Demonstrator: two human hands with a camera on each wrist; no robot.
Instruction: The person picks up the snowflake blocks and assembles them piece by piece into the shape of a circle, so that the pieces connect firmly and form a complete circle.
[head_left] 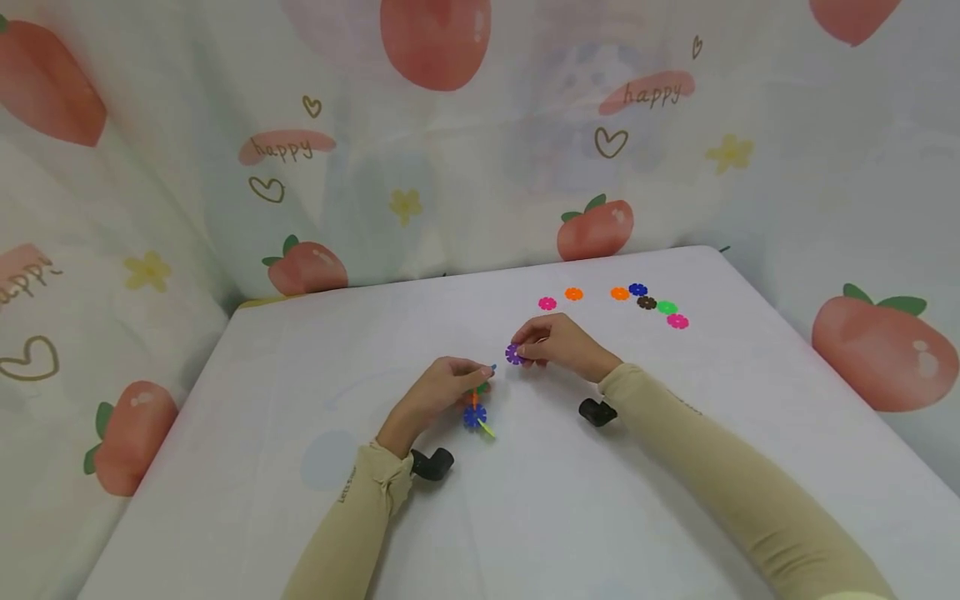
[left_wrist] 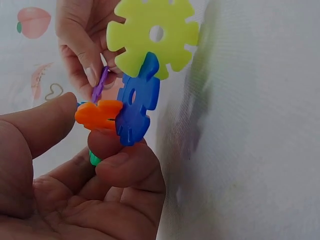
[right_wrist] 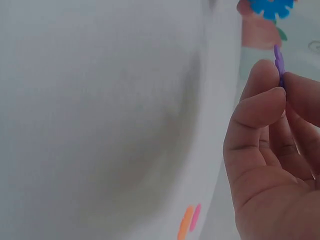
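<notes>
Four discs joined in cluster (head_left: 475,406), left hand (head_left: 438,392) pinching it; right hand (head_left: 558,343) pinches purple disc (head_left: 513,354), unattached; seven loose discs (head_left: 647,302) remain on counter (head_left: 300,375).

Loose flower discs (head_left: 619,294), white table (head_left: 675,467), peach-print curtain (head_left: 300,167)

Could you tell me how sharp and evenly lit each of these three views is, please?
Head view: soft, even light, faint shadows under the sleeves, curtain edges bowed by the wide lens. Left wrist view: the yellow piece and blue piece are crisp; the left hand is dark at the bottom. Right wrist view: the right hand is sharp, the tablecloth a blurred grey expanse.
</notes>
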